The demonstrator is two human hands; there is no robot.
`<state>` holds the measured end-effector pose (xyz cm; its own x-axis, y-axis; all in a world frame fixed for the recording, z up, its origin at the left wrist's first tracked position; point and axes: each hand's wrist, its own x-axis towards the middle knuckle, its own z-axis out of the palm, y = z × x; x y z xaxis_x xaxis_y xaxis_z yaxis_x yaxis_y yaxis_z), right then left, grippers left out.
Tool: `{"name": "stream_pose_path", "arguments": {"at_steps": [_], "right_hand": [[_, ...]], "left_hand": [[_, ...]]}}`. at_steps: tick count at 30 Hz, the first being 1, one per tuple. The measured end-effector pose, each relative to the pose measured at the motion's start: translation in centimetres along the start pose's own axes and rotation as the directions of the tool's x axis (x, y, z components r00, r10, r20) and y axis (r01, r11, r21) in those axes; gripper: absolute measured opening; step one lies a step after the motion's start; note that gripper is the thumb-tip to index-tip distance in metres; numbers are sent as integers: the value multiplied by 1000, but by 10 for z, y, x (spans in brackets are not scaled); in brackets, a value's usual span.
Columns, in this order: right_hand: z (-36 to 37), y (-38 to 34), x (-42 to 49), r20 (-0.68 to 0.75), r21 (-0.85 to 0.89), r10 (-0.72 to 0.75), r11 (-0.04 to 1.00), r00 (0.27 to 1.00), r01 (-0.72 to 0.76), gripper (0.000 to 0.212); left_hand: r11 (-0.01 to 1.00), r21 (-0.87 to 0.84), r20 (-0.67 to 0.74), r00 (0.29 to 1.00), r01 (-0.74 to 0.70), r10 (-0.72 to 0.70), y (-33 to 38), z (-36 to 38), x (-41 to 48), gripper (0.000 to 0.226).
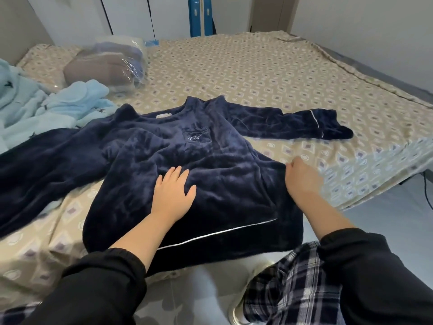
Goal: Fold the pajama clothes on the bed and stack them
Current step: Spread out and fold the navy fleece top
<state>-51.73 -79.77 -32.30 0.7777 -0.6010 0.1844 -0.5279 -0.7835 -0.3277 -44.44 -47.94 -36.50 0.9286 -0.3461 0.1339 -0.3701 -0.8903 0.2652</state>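
Beige patterned sheet covered the bed point(257, 73); a blue suitcase point(200, 16) stood by the far wall. Dark navy and fleecy, the pajama top point(187, 160) lay front-up at the bed's near edge, sleeves out left and right, white piping along its hem. The left grip point(172, 195) rested flat on it, fingers spread; the right grip point(302, 179) pinched its right side edge.

Navy fleece pajama top point(164, 146) lies front-up, sleeves spread, on the bed; light-blue pajamas point(35, 106) crumpled left of it
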Motion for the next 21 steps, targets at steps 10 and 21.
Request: {"name": "stream_pose_path", "arguments": {"at_steps": [10, 21], "right_hand": [[31, -49, 23, 380, -283, -172, 914, 909, 291, 45], [56, -107, 25, 446, -223, -161, 933, 880, 283, 54]], "left_hand": [[1000, 14, -5, 1000, -21, 21, -1, 2, 0, 59], [997, -52, 28, 998, -49, 50, -3, -1, -1, 58]]}}
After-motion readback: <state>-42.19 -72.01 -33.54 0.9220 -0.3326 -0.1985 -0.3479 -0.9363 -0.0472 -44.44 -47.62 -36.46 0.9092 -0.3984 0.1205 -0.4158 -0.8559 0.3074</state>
